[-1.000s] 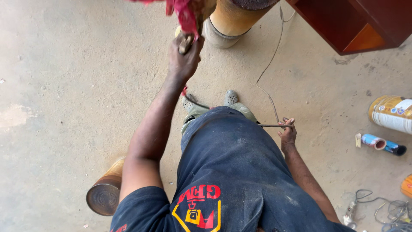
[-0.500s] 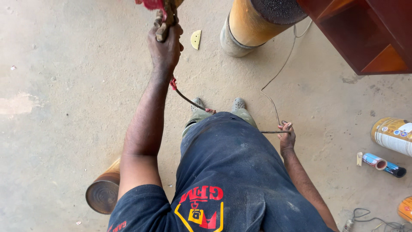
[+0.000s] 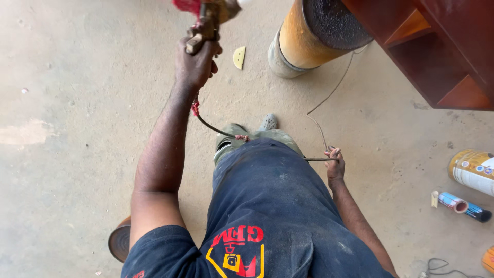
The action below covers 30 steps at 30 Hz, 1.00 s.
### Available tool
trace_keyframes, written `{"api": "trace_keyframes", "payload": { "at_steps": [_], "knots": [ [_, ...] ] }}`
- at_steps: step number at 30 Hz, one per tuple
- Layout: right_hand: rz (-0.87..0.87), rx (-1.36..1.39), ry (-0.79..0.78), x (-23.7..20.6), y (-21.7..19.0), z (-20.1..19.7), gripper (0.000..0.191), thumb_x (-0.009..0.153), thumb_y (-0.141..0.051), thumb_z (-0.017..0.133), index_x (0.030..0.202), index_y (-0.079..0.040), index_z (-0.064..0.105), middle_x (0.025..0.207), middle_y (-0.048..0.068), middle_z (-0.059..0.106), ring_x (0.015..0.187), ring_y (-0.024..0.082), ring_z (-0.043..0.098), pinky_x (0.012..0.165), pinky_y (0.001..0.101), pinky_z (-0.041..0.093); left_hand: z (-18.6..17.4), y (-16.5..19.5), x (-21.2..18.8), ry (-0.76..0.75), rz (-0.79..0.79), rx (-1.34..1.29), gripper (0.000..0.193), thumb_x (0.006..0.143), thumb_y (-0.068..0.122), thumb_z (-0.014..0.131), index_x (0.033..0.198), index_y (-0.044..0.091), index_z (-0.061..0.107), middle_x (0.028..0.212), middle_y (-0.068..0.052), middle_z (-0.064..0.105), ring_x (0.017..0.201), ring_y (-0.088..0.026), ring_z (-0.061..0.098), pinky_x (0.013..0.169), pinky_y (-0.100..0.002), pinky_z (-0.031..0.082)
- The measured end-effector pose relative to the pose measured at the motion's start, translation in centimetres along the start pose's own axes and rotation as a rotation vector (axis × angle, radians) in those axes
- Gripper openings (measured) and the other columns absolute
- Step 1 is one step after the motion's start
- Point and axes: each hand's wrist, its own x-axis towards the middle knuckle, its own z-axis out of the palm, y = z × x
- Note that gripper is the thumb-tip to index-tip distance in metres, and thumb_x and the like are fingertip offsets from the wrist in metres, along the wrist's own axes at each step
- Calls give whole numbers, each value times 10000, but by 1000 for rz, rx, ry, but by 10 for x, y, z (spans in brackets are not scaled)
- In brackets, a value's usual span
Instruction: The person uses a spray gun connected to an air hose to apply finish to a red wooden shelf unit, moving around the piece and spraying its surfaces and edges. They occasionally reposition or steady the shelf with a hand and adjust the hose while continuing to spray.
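Observation:
My left hand [image 3: 195,62] is stretched forward and shut on the grip of a brass-coloured spray tool [image 3: 212,18] with red cloth at its top, partly cut off by the frame's upper edge. A dark hose [image 3: 212,127] with red wrapping runs from the tool down past my leg. My right hand [image 3: 334,163] hangs at my right hip, its fingers closed on a thin dark line [image 3: 314,158] that loops up across the floor. My dark shorts and grey shoes fill the lower middle.
An orange-yellow cylinder [image 3: 314,41] stands ahead, beside a red-brown wooden cabinet [image 3: 437,51]. A small yellow half-round piece [image 3: 239,56] lies on the concrete floor. A paint can [image 3: 471,171] and a small tube [image 3: 463,206] lie right; a round tin [image 3: 119,241] sits lower left.
My left hand has swung the spray tool a little to the left and held it out in front. The view tilted, showing more of the cylinder. The right hand keeps its hold at my hip.

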Motion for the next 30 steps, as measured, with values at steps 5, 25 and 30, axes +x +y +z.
{"api": "trace_keyframes", "payload": {
  "at_steps": [5,25,30],
  "knots": [
    [-60,77,34,2,-15,33,792,978,-738,437,1395,-72,542,1205,102,641,1204,210,567,993,471,471,-25,-15,16,269,202,149,188,1026,159,600,1076,-1,686,715,-60,664,526,-94,610,431,-257,528],
    [-30,201,248,-109,-27,174,780,977,-715,459,1413,-73,538,1288,82,621,1239,195,536,973,430,460,-55,11,141,-396,181,55,187,960,188,605,965,14,675,715,-77,710,550,-106,712,497,-271,623],
    [-23,173,262,-127,-25,178,753,979,-694,458,1405,-80,542,1278,64,623,1249,174,541,970,413,459,-61,22,143,-500,203,138,223,1002,219,588,1008,27,701,764,-65,728,572,-90,716,532,-263,629]
  ]
}}
